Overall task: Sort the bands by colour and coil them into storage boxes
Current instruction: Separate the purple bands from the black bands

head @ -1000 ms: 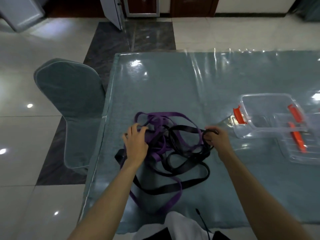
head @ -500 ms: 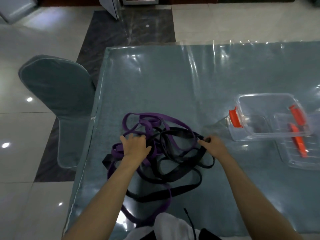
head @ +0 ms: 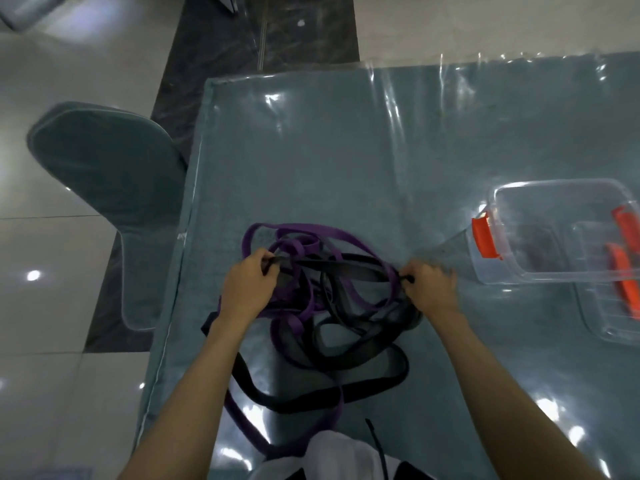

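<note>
Both grips, left hand (head: 245,287) and right hand (head: 429,285), now pinch a black band (head: 332,268) stretched taut, so untangling from the purple bands (head: 311,237) has started.

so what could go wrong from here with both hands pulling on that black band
The left hand and right hand both grip a black band threaded through the purple band, so pulling apart may tighten the tangle instead of freeing it. Loops hang over the table edge nearest the person and could slide off. Dragging the heap right might nudge the clear storage box.
</note>
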The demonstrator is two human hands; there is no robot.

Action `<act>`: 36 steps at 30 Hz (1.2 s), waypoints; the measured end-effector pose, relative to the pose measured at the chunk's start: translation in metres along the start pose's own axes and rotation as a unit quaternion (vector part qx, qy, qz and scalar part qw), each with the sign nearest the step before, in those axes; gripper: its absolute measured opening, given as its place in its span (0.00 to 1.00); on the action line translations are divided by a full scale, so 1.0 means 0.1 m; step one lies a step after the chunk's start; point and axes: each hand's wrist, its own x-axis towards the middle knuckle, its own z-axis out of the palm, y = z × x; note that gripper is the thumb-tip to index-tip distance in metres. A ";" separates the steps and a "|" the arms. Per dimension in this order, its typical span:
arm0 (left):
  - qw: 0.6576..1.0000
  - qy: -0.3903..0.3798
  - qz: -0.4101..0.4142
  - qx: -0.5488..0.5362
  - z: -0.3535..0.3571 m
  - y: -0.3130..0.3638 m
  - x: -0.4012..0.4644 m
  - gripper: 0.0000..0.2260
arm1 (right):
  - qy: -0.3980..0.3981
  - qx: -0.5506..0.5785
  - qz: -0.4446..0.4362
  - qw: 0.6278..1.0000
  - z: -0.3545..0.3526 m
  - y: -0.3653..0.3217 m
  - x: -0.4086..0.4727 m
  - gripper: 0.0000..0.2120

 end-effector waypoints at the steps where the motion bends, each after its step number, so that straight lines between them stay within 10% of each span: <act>1: 1.000 -0.008 -0.010 -0.026 -0.03 0.00 -0.02 0.04 | 0.022 0.009 0.002 1.000 0.00 0.00 -0.01 0.08; 8: 0.993 0.036 -0.042 -0.107 -0.24 0.05 -0.16 0.21 | 0.141 0.008 -0.049 0.989 -0.34 -0.07 -0.23 0.08; 14: 0.960 -0.053 -0.122 -0.245 -0.64 0.13 -0.19 0.39 | 0.083 0.296 -0.039 0.951 -0.72 -0.29 -0.40 0.05; 23: 0.969 -0.103 -0.105 -0.201 -1.17 -0.09 -0.32 0.15 | 0.002 0.239 0.022 0.971 -1.10 -0.45 -0.70 0.14; 29: 0.940 -0.123 -0.053 -0.312 -1.11 -0.27 -0.50 0.17 | -0.233 0.402 0.058 0.884 -1.23 -0.34 -0.97 0.19; 33: 0.943 -0.066 -0.045 -0.323 -0.85 -0.31 -0.51 0.13 | -0.178 0.443 0.027 0.878 -1.20 -0.28 -1.07 0.15; 36: 0.961 -0.035 -0.019 -0.274 -0.65 -0.33 -0.50 0.11 | -0.119 0.595 0.016 0.794 -1.19 -0.30 -1.12 0.08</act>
